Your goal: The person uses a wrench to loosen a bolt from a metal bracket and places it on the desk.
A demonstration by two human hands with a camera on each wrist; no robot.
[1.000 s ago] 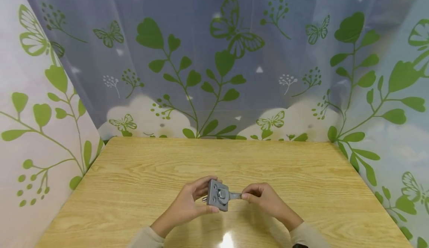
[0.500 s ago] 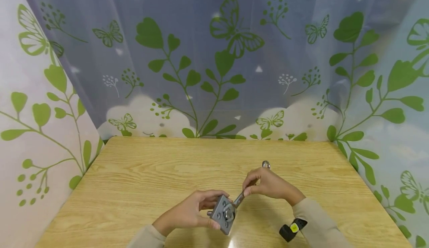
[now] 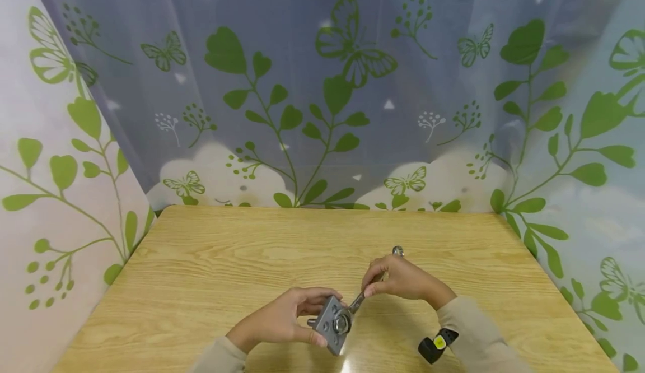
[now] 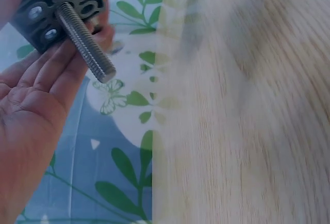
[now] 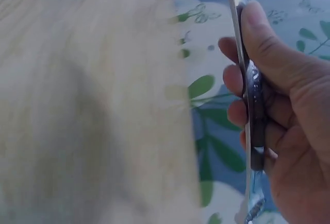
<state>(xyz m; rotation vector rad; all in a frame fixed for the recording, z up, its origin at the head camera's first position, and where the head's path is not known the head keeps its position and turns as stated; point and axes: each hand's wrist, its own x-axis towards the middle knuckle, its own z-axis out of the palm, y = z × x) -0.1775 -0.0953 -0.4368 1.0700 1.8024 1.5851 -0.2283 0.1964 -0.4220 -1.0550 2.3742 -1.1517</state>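
Observation:
My left hand (image 3: pixel 284 317) grips a grey square metal plate (image 3: pixel 330 325) by its edges, thumb at the near side and fingers at the far side, above the table. A large hex bolt head (image 3: pixel 342 323) sits at the plate's middle; the threaded shank (image 4: pixel 85 41) juts from the back in the left wrist view. Around the bolt head lies the end of a wrench (image 3: pixel 357 302), its handle slanting up and right. My right hand (image 3: pixel 407 278) holds that handle between thumb and fingers; the wrench's far end shows beyond the knuckles. In the right wrist view the handle (image 5: pixel 257 110) crosses the curled fingers.
A light wood-grain table (image 3: pixel 227 250) lies under both hands. Curtains (image 3: pixel 302 82) with green leaf and butterfly prints stand behind it and at both sides. A black band with a yellow spot (image 3: pixel 439 342) sits at the right wrist.
The wrench handle has swung from pointing right to slanting up and right, and the plate has tilted and dropped slightly. Over the last half second both hands have shifted only a little.

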